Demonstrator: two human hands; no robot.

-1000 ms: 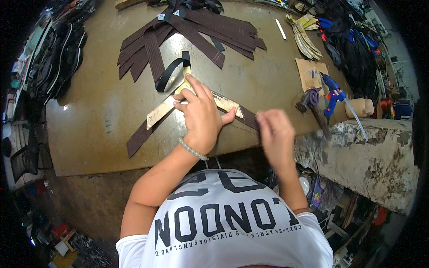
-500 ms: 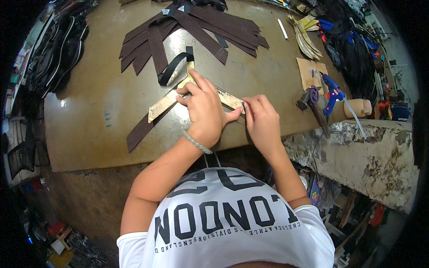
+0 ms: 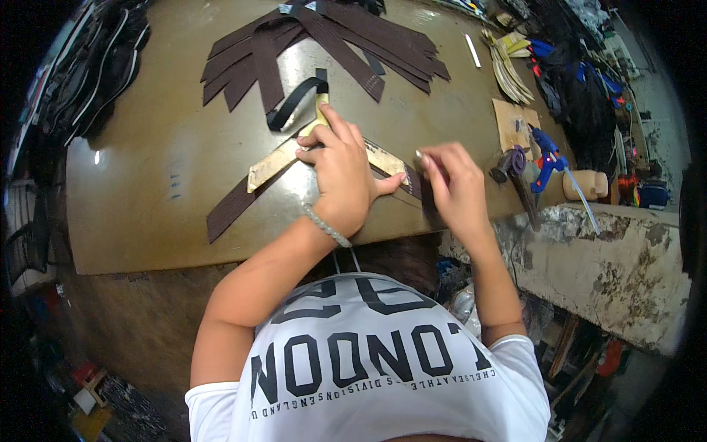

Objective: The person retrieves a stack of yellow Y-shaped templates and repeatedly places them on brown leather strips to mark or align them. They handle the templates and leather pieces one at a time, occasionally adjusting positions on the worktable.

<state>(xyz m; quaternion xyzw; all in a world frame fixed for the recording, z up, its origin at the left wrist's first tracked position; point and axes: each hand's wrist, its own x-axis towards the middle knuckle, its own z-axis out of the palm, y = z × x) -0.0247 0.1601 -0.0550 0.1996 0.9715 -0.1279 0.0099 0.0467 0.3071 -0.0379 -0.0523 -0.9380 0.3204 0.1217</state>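
My left hand lies with spread fingers on a cream, worn V-shaped template, holding it down by pressure. Its thumb stretches to the template's right arm. Beneath the template are dark brown stitched straps, whose ends stick out at both sides. A black strap loop rises from the upper end of the assembly. My right hand, slightly blurred, is raised just right of the template's right end. Its thumb and forefinger pinch a small white-tipped thing, mostly hidden by the fingers.
A pile of brown straps lies across the far side of the table. To the right are a white stick, cream strips, a hammer, a blue glue gun and a tape roll. Black bags fill the far left.
My right hand has moved right, away from the template's right end, with the small white-tipped thing. My left hand keeps pressing the template. The whole view has shifted slightly.
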